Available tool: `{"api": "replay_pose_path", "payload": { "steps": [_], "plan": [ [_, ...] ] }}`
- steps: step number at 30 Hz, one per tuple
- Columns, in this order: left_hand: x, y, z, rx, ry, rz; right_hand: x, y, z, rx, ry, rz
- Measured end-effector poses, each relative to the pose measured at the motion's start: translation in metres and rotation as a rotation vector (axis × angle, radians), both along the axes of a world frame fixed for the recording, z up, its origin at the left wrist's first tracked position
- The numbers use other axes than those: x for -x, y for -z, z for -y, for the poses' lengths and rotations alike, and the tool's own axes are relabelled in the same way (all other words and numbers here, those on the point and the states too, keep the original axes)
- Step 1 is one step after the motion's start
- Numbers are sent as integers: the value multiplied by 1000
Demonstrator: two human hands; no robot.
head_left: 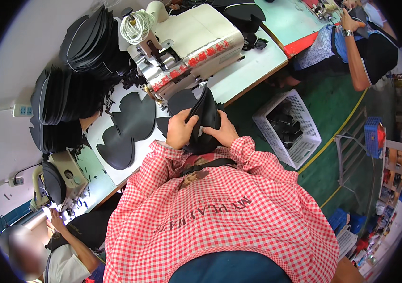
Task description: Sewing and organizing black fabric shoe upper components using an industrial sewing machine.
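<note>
Close in front of my body, I grip a black, curved fabric-like panel (204,107) that stands upright with its edges together. My left hand (180,130) pinches it from the left side, thumb on top. My right hand (223,130) presses its thumb on the near face, beside a small pale spot. Just beyond is a cream sewing machine (196,37) with a coil of white cord (137,27) on it. Flat black cut panels (135,115) with notched edges lie on the white table (101,127), left of my hands. What my fingertips cover is hidden.
Tall stacks of black panels (66,92) stand along the left wall. A white plastic basket (300,148) with black pieces sits on the green floor, right. Co-workers are at the lower left, beside another machine (71,177), and upper right, where a hand (350,22) shows.
</note>
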State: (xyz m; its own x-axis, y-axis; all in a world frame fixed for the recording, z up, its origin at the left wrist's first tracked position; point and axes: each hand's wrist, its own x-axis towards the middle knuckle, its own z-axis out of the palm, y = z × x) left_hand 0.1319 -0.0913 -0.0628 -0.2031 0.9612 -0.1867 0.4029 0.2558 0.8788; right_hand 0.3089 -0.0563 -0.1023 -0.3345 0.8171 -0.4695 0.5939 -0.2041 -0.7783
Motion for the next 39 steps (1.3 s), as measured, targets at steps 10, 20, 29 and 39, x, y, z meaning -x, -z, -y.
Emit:
{"api": "replay_pose_path", "payload": {
  "steps": [10,20,29,39],
  "plan": [
    [-3,2,7,65,-68,75,-12,34,-2,14,4,-101],
    [178,-25,108,-244,-101,-742,-12,15,-1,68,66,-97],
    [190,25,159,67,-470,-819,-5,8,-10,89,42,-83],
    [5,-6,18,-125,241,-445,-13,-4,-18,242,-18,-230]
  ]
}}
